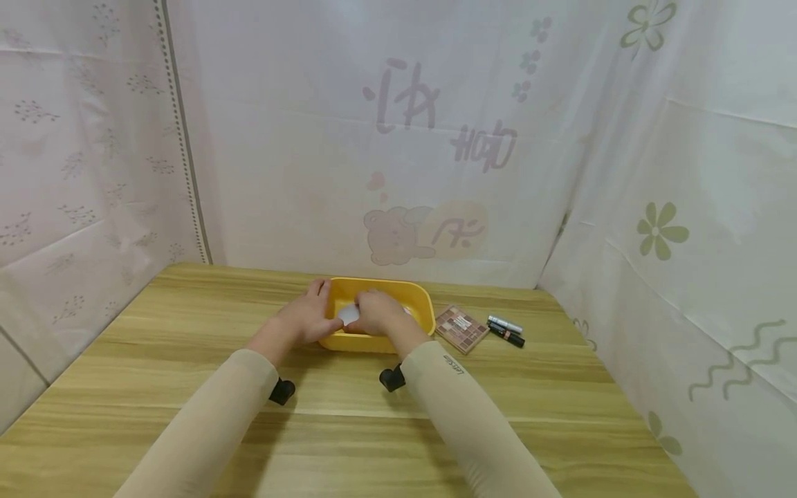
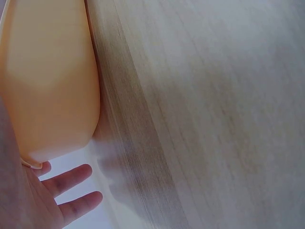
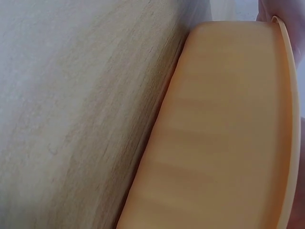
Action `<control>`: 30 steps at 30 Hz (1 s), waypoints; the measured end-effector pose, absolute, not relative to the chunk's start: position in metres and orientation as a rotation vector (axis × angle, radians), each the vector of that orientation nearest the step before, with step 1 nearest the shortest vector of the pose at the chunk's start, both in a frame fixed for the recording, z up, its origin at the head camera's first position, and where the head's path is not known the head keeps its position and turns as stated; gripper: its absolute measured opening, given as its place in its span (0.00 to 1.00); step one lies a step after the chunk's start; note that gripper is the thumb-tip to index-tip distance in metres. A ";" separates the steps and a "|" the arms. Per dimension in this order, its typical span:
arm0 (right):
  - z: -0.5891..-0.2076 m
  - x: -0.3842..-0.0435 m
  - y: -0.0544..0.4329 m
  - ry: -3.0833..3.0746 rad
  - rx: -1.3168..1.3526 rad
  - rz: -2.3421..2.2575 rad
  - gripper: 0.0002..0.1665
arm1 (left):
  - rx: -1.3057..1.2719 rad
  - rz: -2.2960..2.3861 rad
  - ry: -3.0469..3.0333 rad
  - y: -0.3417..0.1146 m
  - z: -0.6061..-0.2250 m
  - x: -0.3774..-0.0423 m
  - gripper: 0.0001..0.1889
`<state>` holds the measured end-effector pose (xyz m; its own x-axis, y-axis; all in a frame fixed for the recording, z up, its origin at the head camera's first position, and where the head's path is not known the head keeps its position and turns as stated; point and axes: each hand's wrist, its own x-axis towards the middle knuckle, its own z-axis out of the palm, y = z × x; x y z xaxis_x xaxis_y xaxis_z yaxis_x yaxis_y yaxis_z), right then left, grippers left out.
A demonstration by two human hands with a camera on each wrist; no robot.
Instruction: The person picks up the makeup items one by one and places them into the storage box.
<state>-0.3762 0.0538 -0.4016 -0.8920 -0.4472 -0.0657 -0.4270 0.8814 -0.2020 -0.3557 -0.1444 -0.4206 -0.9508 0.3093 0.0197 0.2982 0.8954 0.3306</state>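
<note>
Saw nearest the camera two pale sleeves [image 1: 193,422], reaching in from the lower edge of the head view, with a small black device [image 1: 282,391] at each wrist. Found beyond them, upright on the wood-grain surface [image 1: 336,449], a yellow box [image 1: 380,343] with both hands at it.

Found the left hand [image 1: 304,317] at the box's left end, thumb laid across the rim. Saw in the left wrist view straight fingers [image 2: 78,207], spread apart, next to the outside of that end.

Saw the right hand [image 1: 378,315] reaching over the near rim and down into the box, fingers partly hidden. Could not tell whether clamped on anything.

Found a flat white piece [image 1: 349,315] inside the box, between the left thumb and the right hand, just beside both. Saw a further white patch [image 1: 407,310] inside, right of the right hand, too small to make out.

Saw on the surface just right of the box a makeup palette [image 1: 462,329], and past it a silver tube [image 1: 506,324] and a black tube [image 1: 507,336], side by side. Noted behind everything a pale printed cloth [image 1: 299,173].
</note>
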 end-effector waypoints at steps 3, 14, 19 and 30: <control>-0.403 -0.377 0.054 2.936 -0.674 -0.287 0.37 | 0.485 0.517 3.024 -0.144 -0.421 -0.356 0.53; -0.404 -0.379 0.055 2.944 -0.649 -0.311 0.38 | 0.488 0.518 3.034 -0.144 -0.422 -0.357 0.54; -0.403 -0.379 0.058 2.953 -0.646 -0.322 0.39 | 0.483 0.515 3.039 -0.144 -0.422 -0.356 0.54; -0.403 -0.378 0.065 2.937 -0.645 -0.384 0.45 | 0.476 0.514 3.021 -0.145 -0.426 -0.360 0.54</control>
<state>-0.3784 0.0650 -0.4031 -0.9037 -0.4249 -0.0527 -0.3971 0.8778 -0.2678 -0.3597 -0.1454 -0.4261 -0.9522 0.3052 0.0118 0.2920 0.8981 0.3289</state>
